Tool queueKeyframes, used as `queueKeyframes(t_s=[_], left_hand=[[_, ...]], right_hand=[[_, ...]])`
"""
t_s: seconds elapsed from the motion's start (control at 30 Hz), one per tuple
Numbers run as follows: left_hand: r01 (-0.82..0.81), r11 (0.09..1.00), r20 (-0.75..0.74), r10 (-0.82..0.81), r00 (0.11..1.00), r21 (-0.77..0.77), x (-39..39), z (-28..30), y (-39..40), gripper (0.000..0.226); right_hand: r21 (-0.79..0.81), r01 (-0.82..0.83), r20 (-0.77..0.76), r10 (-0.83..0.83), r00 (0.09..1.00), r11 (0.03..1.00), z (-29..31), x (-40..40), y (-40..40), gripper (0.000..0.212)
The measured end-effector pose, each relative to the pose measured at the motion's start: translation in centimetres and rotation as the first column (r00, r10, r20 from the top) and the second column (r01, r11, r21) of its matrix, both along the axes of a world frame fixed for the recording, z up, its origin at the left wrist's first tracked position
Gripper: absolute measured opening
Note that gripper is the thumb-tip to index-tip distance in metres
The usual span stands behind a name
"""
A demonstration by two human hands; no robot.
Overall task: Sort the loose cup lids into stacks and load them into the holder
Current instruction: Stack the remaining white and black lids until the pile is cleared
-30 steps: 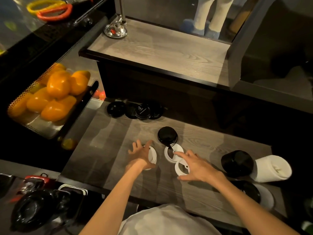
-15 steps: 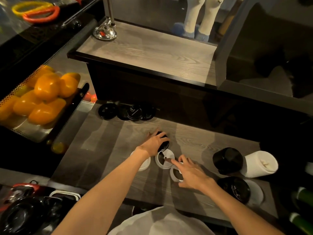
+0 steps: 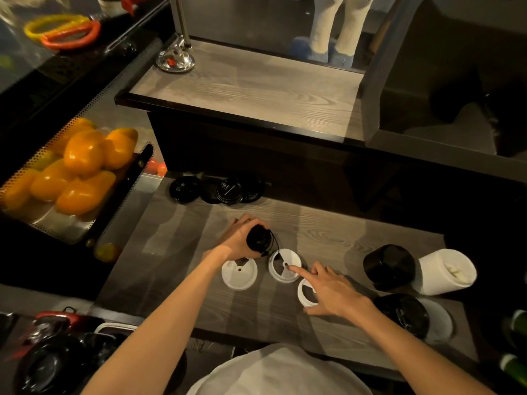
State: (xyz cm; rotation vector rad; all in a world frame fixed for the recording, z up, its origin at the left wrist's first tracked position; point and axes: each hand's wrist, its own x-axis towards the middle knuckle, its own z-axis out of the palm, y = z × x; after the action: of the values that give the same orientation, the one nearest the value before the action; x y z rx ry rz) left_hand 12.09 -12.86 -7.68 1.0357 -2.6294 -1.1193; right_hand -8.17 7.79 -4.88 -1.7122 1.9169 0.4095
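Both arms reach fwd, bare forearms. Left hand (image 3: 238, 240) has its fingers curled tight round smth dark (thumb side up). Right hand (image 3: 332, 292) lies flat, index finger pointing out straight.

Left hand (image 3: 238, 240) grips black lid (image 3: 259, 238); right hand (image 3: 332, 292) touches white lid (image 3: 285, 266)

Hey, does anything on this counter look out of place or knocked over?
Yes: the black stack and white stack of lids at the right lie tipped on their sides rather than upright. Loose black lids also overlap untidily at the back edge.
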Motion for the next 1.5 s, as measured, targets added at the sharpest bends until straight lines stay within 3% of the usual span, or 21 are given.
queueKeyframes(t_s=[0.23,0.33,0.4,0.53,0.7,0.8,0.87,0.93,1.03,1.1,1.2,1.37,1.43,1.5], left_hand=[[0.123,0.965,-0.084,-0.106,0.991,0.234,1.3,3.4,-0.8,0.068],[0.028,0.988,-0.062,-0.019,0.998,0.152,1.0,3.4,-1.2,0.069],[-0.099,0.994,0.034,0.098,0.995,0.047,0.8,2.6,-1.6,0.069],[-0.217,0.972,0.201,0.231,0.952,-0.088,1.3,1.1,-1.3,0.072],[-0.212,0.967,0.236,0.241,0.941,-0.143,2.4,0.0,-0.5,0.076],[-0.369,0.912,0.145,0.396,0.907,-0.18,3.0,0.0,0.6,0.054],[-0.483,0.867,0.057,0.493,0.868,-0.124,3.4,-0.1,2.0,0.038],[-0.525,0.851,0.032,0.525,0.851,0.012,4.0,-0.4,3.8,0.038],[-0.457,0.881,0.182,0.432,0.883,0.125,4.7,-0.6,6.0,0.068],[-0.372,0.923,0.276,0.336,0.901,0.092,4.9,-0.7,7.0,0.086],[-0.328,0.943,0.356,0.289,0.889,0.053,4.2,-0.4,7.6,0.092],[-0.401,0.906,0.428,0.313,0.848,0.132,3.3,-0.1,7.8,0.099],[-0.472,0.85,0.331,0.387,0.861,0.233,3.5,-0.3,7.8,0.092],[-0.507,0.789,0.187,0.472,0.862,0.346,3.9,-0.5,8.0,0.071]], right_hand=[[0.024,0.007,-0.013,-0.007,1.0,1.0,0.1,0.2,-0.7,0.101],[0.009,0.019,0.017,-0.019,1.0,1.0,0.2,0.2,-0.7,0.102],[-0.021,0.052,0.065,-0.05,0.997,0.998,0.2,0.1,-0.6,0.1],[-0.137,0.334,0.273,-0.289,0.918,0.933,0.3,0.7,-1.2,0.09],[-0.253,0.541,0.342,-0.448,0.826,0.802,0.1,3.6,-3.3,0.073],[-0.318,0.597,0.356,-0.49,0.796,0.737,-0.7,4.6,-4.7,0.075],[-0.325,0.566,0.287,-0.492,0.822,0.757,-1.2,4.8,-5.6,0.081],[-0.288,0.516,0.219,-0.469,0.856,0.807,-1.5,4.8,-6.2,0.092],[-0.196,0.425,0.22,-0.382,0.897,0.884,-1.8,4.1,-6.4,0.105],[-0.157,0.321,0.196,-0.29,0.937,0.934,-2.0,3.6,-6.2,0.108],[-0.204,0.238,0.157,-0.208,0.965,0.95,-2.3,3.3,-5.9,0.1],[-0.164,0.289,0.133,-0.269,0.954,0.943,-2.6,3.4,-5.8,0.105],[-0.149,0.362,0.172,-0.336,0.926,0.92,-2.5,3.5,-5.4,0.102],[-0.14,0.484,0.292,-0.432,0.854,0.864,-1.9,3.7,-4.8,0.092]])
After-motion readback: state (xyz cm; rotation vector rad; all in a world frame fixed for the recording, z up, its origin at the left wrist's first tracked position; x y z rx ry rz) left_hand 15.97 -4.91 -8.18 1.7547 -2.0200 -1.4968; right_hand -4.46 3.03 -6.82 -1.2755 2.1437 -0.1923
